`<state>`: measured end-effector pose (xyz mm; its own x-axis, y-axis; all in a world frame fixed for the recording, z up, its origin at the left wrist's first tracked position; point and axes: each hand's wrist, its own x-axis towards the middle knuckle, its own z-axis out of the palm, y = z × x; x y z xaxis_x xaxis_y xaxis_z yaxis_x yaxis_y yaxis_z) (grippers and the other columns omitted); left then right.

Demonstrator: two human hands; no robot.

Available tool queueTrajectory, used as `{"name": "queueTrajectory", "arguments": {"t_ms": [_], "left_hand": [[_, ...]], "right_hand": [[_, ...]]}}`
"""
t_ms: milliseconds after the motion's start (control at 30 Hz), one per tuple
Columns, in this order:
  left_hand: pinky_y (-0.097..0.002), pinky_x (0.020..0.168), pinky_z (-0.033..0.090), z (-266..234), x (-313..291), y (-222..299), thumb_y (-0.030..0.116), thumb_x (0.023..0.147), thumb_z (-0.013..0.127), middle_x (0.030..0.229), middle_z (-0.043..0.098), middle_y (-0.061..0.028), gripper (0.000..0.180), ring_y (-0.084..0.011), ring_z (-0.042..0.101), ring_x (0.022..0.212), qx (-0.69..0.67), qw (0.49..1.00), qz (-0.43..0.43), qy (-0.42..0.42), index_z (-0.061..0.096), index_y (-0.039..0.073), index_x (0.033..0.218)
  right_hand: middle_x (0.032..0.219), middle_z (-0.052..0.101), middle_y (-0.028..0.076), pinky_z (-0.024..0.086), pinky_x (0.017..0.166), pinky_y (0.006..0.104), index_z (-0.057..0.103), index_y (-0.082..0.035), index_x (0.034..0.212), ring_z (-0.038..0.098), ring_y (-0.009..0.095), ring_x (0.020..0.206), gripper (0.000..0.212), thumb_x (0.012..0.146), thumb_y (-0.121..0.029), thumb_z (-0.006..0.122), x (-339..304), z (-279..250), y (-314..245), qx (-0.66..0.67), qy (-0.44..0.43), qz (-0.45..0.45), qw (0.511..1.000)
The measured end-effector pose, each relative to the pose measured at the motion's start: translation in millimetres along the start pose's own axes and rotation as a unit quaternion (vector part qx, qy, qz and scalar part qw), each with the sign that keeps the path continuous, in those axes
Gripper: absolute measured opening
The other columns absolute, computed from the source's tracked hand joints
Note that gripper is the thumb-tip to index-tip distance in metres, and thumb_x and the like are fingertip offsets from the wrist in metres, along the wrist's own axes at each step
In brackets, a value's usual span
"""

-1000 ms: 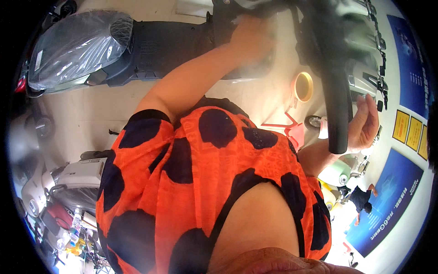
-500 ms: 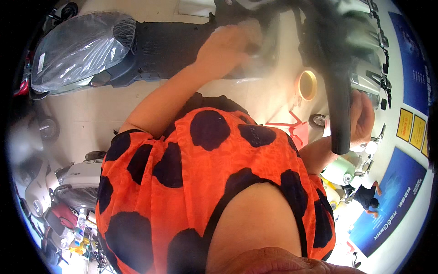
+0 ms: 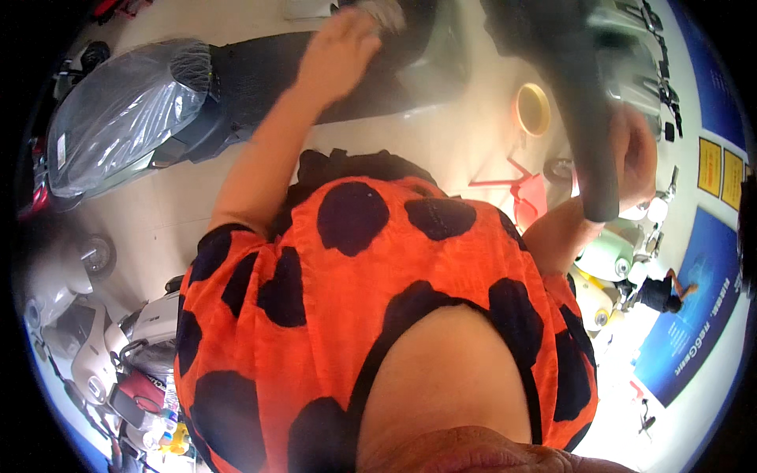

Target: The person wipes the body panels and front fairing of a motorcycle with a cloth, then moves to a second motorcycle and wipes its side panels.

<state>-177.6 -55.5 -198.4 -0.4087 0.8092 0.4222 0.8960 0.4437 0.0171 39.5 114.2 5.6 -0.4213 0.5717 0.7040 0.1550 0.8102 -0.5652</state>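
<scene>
"Where's the cloth [image 3: 385, 13]?"
"Right of the scooter seat [image 3: 126, 110], in the left hand [image 3: 339, 54], fingers pressed together on it."
"And the right hand [image 3: 635, 158]?"
"Farther right of that seat, beside the handlebar [image 3: 598, 169]; can't tell its fingers' state."

I can't make out what the pale crumpled thing [image 3: 384, 14] at the left hand [image 3: 343, 47] is; it's smeared, and the top edge cuts the view close by. The right hand [image 3: 637, 158] is partly covered by the black grip [image 3: 597, 150], so its hold stays hidden. The scooter's front panel [image 3: 441, 55] is hazy and runs out of view. The far-off person [image 3: 658, 295] is too small to read.
</scene>
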Motion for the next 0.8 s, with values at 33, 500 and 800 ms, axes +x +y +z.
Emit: {"name": "queueTrajectory", "arguments": {"t_ms": [33,500,800], "left_hand": [[-0.0416,0.098,0.036,2.1,10.2,-9.8,0.032,0.092,0.042,0.128,0.045,-0.0125,0.037,-0.0332,0.043,0.117,-0.218,0.965,-0.141,0.044,0.050,0.009,0.121],[-0.0416,0.098,0.034,16.2,1.1,-30.4,0.035,0.089,0.046,0.126,0.046,-0.0184,0.046,-0.0340,0.042,0.118,-0.178,0.971,-0.155,0.049,0.048,0.003,0.122],[-0.0425,0.102,0.029,-3.5,0.1,-15.6,0.034,0.083,0.056,0.132,0.040,-0.0170,0.051,-0.0343,0.038,0.122,-0.175,0.982,-0.058,0.030,0.046,0.002,0.122]], "right_hand": [[0.084,0.066,0.011,0.050,0.068,0.0247,0.063,0.004,0.093,0.062,0.016,0.074,0.016,0.078,-0.001,0.063,0.8,2.9,-5.4,-0.006,-0.001,-0.006,1.000],[0.083,0.066,0.011,0.050,0.067,0.0246,0.064,0.004,0.095,0.063,0.016,0.073,0.021,0.075,-0.003,0.066,-2.9,5.5,-15.8,-0.018,0.003,-0.029,0.999],[0.078,0.067,0.013,0.051,0.066,0.0232,0.065,0.002,0.090,0.064,0.014,0.071,0.010,0.082,-0.003,0.062,-2.1,11.5,-14.0,0.009,0.052,-0.040,0.998]]}}
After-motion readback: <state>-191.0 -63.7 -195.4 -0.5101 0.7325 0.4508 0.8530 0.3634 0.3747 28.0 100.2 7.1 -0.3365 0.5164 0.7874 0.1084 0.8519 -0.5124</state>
